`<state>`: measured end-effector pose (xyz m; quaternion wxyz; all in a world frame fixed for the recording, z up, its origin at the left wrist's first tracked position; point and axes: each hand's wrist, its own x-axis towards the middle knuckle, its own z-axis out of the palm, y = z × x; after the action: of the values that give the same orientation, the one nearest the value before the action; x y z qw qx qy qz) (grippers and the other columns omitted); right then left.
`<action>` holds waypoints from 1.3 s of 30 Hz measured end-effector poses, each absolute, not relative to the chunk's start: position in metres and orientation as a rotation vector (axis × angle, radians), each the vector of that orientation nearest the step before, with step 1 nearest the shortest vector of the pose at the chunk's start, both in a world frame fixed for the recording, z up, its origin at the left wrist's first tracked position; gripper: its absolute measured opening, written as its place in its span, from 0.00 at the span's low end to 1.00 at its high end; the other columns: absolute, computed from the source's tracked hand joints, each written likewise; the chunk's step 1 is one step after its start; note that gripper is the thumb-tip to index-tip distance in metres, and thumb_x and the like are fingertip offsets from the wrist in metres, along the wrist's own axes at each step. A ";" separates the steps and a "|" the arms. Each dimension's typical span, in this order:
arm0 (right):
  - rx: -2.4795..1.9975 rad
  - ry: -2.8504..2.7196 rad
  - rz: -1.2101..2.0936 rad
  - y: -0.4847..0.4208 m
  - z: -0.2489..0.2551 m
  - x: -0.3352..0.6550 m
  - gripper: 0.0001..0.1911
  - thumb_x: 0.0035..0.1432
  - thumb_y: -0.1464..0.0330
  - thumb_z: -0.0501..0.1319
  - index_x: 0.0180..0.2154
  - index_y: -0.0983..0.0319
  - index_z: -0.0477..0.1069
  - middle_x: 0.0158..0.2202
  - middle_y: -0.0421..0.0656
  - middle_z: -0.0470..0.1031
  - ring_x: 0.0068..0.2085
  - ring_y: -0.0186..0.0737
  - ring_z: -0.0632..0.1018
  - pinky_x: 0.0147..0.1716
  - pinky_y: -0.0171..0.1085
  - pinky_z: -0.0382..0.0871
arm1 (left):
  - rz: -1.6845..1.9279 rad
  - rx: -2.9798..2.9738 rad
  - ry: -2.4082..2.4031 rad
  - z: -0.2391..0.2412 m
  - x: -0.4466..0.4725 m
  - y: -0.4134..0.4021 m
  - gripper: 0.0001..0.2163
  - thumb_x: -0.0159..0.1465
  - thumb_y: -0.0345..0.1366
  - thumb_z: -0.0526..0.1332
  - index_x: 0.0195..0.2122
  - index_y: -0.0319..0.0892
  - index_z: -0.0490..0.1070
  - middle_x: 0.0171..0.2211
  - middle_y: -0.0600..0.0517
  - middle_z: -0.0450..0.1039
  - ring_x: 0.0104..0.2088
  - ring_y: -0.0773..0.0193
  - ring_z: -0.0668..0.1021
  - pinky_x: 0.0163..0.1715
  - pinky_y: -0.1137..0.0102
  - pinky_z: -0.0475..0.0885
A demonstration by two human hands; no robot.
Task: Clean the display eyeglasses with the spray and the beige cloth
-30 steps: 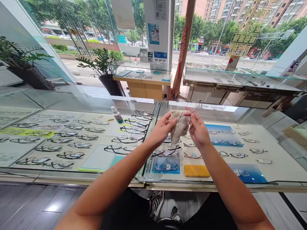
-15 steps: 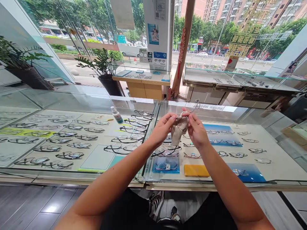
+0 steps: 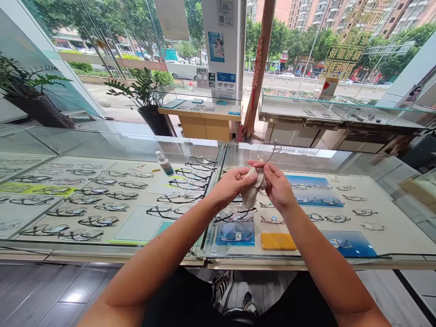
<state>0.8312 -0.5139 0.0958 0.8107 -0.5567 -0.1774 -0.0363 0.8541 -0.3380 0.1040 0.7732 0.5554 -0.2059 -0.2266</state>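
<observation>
My left hand (image 3: pixel 233 185) pinches a light grey cleaning cloth (image 3: pixel 250 197), whose loose end hangs below the fingers. A pair of thin-framed eyeglasses (image 3: pixel 264 152) is in the closed fingers of my right hand (image 3: pixel 278 185). One lens stands up above the fingertips; the other part of the frame is covered by the cloth and fingers. Both hands meet above the glass counter (image 3: pixel 391 172), with the cloth pressed against the eyeglasses between them.
Several rows of spectacles (image 3: pixel 98 220) lie inside the counter. On the left section stands a white spray bottle (image 3: pixel 165 164). A yellow glasses case (image 3: pixel 278 241) lies near the front edge, between my forearms. Beyond are a potted plant (image 3: pixel 150 104) and a wooden post (image 3: pixel 259 72).
My left fingers have shifted right and over the cloth, bunching it closer to my right hand. The eyeglasses have turned, so one lens now stands more upright above the fingers.
</observation>
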 end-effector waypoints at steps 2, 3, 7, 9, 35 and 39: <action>-1.191 -0.378 -0.064 -0.514 0.097 0.830 0.19 0.64 0.45 0.72 0.43 0.52 0.84 0.59 0.44 0.86 0.61 0.51 0.82 0.62 0.48 0.78 | -0.509 1.230 -0.487 0.104 0.854 -0.338 0.28 0.57 0.59 0.81 0.39 0.37 0.80 0.33 0.49 0.79 0.32 0.66 0.76 0.33 0.72 0.65; -1.188 -0.381 -0.058 -0.514 0.097 0.830 0.19 0.64 0.45 0.72 0.43 0.52 0.85 0.58 0.44 0.86 0.62 0.51 0.82 0.63 0.48 0.77 | -0.513 1.241 -0.502 0.104 0.854 -0.337 0.28 0.57 0.60 0.80 0.37 0.37 0.80 0.32 0.50 0.78 0.32 0.67 0.75 0.33 0.72 0.65; -1.171 -0.399 -0.021 -0.515 0.097 0.830 0.20 0.63 0.44 0.73 0.42 0.52 0.84 0.59 0.44 0.86 0.61 0.51 0.82 0.62 0.49 0.78 | -0.568 1.258 -0.526 0.103 0.854 -0.334 0.28 0.59 0.62 0.78 0.35 0.38 0.80 0.32 0.49 0.78 0.31 0.66 0.75 0.34 0.71 0.65; -1.170 -0.402 -0.004 -0.516 0.096 0.830 0.20 0.63 0.44 0.73 0.41 0.53 0.84 0.60 0.44 0.85 0.60 0.52 0.83 0.60 0.49 0.79 | -0.595 1.243 -0.523 0.102 0.855 -0.333 0.29 0.60 0.63 0.77 0.37 0.37 0.81 0.32 0.48 0.78 0.31 0.65 0.75 0.34 0.70 0.66; -1.178 -0.453 0.027 -0.526 0.099 0.828 0.18 0.64 0.47 0.74 0.38 0.54 0.85 0.56 0.47 0.88 0.61 0.52 0.84 0.60 0.50 0.80 | -0.670 1.257 -0.663 0.105 0.848 -0.331 0.26 0.63 0.60 0.76 0.35 0.38 0.78 0.30 0.50 0.72 0.30 0.65 0.70 0.33 0.69 0.64; -1.164 -0.417 0.005 -0.525 0.097 0.831 0.18 0.61 0.47 0.76 0.38 0.54 0.86 0.54 0.47 0.88 0.59 0.52 0.84 0.59 0.50 0.80 | -0.581 1.290 -0.683 0.106 0.846 -0.332 0.24 0.64 0.58 0.75 0.34 0.39 0.76 0.29 0.52 0.68 0.28 0.67 0.67 0.31 0.69 0.60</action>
<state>0.8315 -0.5252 0.0974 0.8150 -0.5454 -0.1957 0.0023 0.8463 -0.3322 0.1056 0.7070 0.5806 -0.3076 -0.2617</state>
